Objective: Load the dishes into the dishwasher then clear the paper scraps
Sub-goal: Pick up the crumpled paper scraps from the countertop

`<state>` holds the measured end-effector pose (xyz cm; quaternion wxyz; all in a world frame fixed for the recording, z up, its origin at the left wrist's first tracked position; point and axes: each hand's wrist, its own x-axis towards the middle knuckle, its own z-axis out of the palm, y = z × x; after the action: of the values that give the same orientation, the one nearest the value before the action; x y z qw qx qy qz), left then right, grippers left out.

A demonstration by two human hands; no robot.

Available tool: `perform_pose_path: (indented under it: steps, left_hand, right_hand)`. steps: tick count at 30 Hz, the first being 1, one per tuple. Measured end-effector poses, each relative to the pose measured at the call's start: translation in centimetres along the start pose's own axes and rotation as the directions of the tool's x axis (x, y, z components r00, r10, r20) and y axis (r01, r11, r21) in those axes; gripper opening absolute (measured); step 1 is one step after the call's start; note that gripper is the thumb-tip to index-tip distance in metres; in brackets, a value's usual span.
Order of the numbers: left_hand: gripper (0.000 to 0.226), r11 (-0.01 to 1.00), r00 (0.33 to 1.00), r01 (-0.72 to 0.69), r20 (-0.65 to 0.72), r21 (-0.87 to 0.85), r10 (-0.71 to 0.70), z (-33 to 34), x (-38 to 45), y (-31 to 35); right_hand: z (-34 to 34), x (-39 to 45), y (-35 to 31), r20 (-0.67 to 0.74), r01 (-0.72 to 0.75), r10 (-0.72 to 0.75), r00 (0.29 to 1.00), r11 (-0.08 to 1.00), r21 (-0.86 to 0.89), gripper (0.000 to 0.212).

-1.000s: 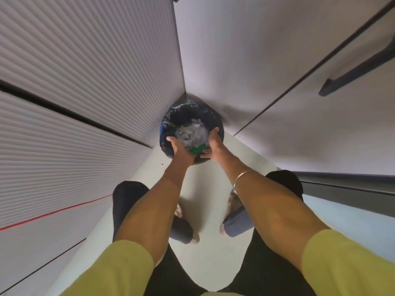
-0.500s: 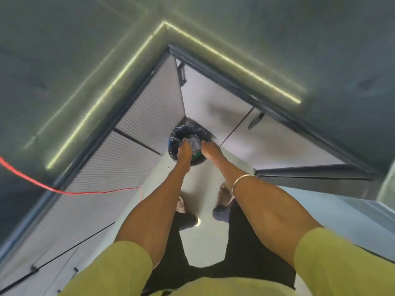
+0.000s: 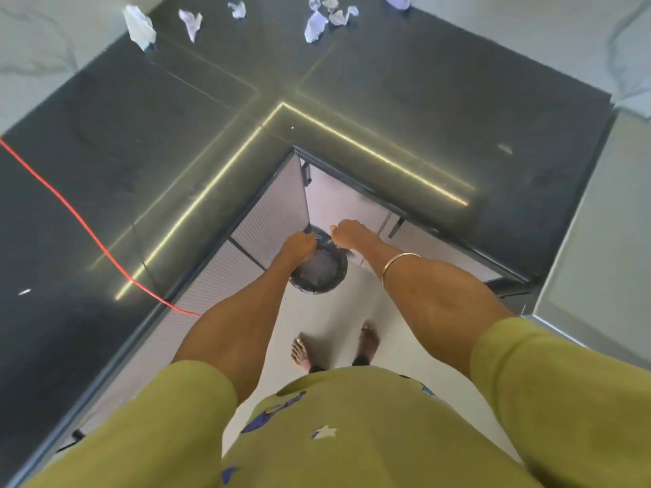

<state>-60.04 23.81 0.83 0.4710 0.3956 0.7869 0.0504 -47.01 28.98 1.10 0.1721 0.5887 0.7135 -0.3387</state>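
Observation:
A round bin (image 3: 318,287) with a black liner stands on the floor in the cabinet corner, with pale paper inside. My left hand (image 3: 297,245) is curled on the liner at the bin's left rim. My right hand (image 3: 349,232) hovers over the far rim with its fingers closed and nothing visible in it. Several crumpled paper scraps (image 3: 318,21) lie on the dark counter (image 3: 405,100) at the far edge; a larger white scrap (image 3: 140,26) lies to their left. No dishes or dishwasher are in view.
The dark L-shaped counter wraps around the corner, with ribbed cabinet fronts (image 3: 271,209) below it. A red cable (image 3: 81,220) runs across the counter's left part. My bare feet (image 3: 303,353) stand on the pale floor just behind the bin.
The view has risen from close over the bin to above the counter. Both hands have lifted out of the bin's paper; the left one now sits at the rim.

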Motion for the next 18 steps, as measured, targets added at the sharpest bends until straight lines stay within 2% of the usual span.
perform_pose_path:
  steps: [3,5,8,13,18]
  left_hand:
    - [0.041,0.981,0.972,-0.189,-0.137,0.038,0.193,-1.3,0.6,0.7]
    - [0.040,0.944,0.905,-0.323,-0.270,0.066,0.328,-2.1,0.8,1.7]
    - [0.034,0.896,0.825,-0.434,-0.359,0.095,0.437,-4.1,1.3,3.8]
    - [0.040,0.844,0.774,-0.485,-0.337,0.229,0.536,-7.7,3.8,5.9]
    - [0.049,0.807,0.785,-0.429,-0.274,0.406,0.555,-10.4,7.6,7.0]
  right_hand:
    - [-2.4,0.1,-1.2,-0.152,0.035,-0.028,0.988,0.998,0.044,0.039]
    - [-4.1,0.2,-2.3,-0.307,0.092,-0.062,0.950,0.992,0.085,0.035]
    - [-6.6,0.3,-3.9,-0.488,0.156,-0.070,0.870,0.978,0.138,0.031]
    - [-9.5,1.7,-4.9,-0.603,0.201,-0.042,0.797,0.959,0.199,0.029]
    - [-11.2,4.7,-4.7,-0.605,0.189,-0.006,0.797,0.952,0.240,0.029]
